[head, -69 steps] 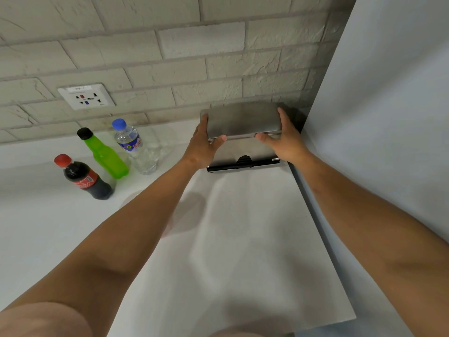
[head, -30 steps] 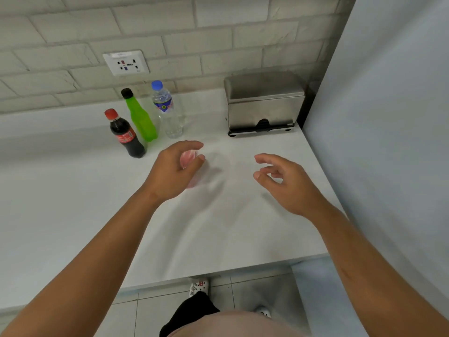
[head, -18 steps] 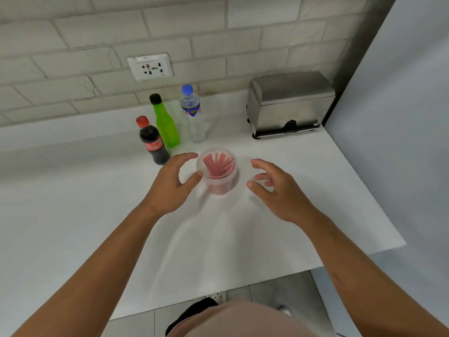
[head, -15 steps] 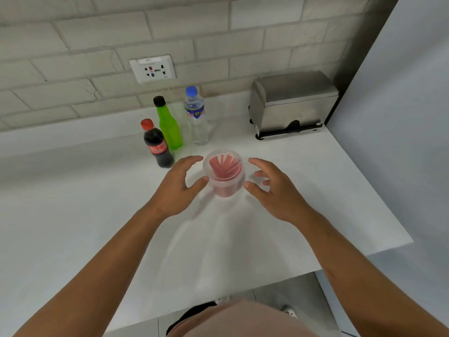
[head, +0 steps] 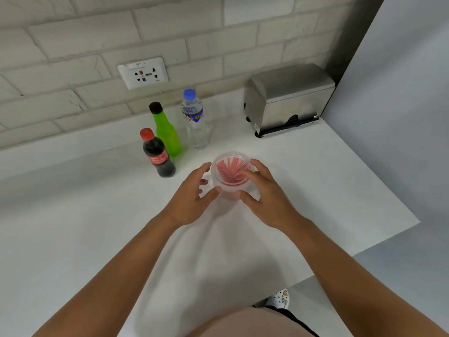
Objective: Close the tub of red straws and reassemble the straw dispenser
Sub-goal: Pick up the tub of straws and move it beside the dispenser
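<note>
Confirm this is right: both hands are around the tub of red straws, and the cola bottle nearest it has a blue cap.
Not quite. The head view shows the cola bottle has a red cap; the blue cap is on the water bottle. Both the left hand and right hand are around the tub of red straws.

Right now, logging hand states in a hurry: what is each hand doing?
Left hand: open, fingers curved at the tub of red straws; thumb at its rim.
Right hand: open, fingers on the tub's other side; firm grip cannot be told.
</note>
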Available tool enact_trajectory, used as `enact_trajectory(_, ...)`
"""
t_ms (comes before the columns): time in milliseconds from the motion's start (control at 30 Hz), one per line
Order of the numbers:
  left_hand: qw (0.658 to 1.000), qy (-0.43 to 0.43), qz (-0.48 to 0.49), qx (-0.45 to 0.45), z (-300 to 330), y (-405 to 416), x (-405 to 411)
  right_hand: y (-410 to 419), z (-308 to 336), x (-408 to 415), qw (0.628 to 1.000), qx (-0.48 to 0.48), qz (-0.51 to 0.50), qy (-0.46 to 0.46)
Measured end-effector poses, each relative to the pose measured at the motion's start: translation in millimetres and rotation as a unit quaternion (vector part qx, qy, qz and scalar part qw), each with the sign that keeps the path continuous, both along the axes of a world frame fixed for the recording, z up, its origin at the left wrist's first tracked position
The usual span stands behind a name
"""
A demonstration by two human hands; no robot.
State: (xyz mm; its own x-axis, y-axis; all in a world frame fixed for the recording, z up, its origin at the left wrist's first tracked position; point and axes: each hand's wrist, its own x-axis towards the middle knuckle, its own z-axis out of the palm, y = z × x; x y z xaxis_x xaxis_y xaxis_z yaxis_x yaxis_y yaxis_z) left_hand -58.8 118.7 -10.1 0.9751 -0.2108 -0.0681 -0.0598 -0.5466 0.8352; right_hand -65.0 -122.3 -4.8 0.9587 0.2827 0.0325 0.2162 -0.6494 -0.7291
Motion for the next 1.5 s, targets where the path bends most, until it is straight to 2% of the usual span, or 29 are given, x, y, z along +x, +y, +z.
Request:
enact_trajectory(133,0.999,-0.011,-0.022,-0.041,-3.4,-4.4,0.1,1.4,-3.5,1.1,1.000,0.010,-0.003,-0.015)
enact_trajectory(300,0.996,-0.004,-0.002,-0.086,-8.4,-9.9,5.1,1.6,-7.7,4.0,0.999,0.020,-0.022,-0.021)
enact_trajectory(667,0.996,-0.001,0.026,-0.083,-5.0,-21.1,23.8,-5.8,-11.0,30.3,0.999,0.033,-0.041,-0.004)
enact_trajectory(933,0.992,-0.018,0.063,-0.109,-7.7,-39.3,56.2,-2.2,-12.8,68.3,0.997,0.019,-0.050,-0.046)
enact_trajectory(1300,0.982,0.035,0.151,-0.110,-3.7,-57.6,132.6,5.6,-3.6,139.7,0.993,0.026,-0.076,-0.088)
enact_trajectory(1500,0.979,0.004,0.180,-0.100,-1.1,-72.2,161.5,12.5,3.3,168.9,0.988,-0.006,-0.099,-0.120)
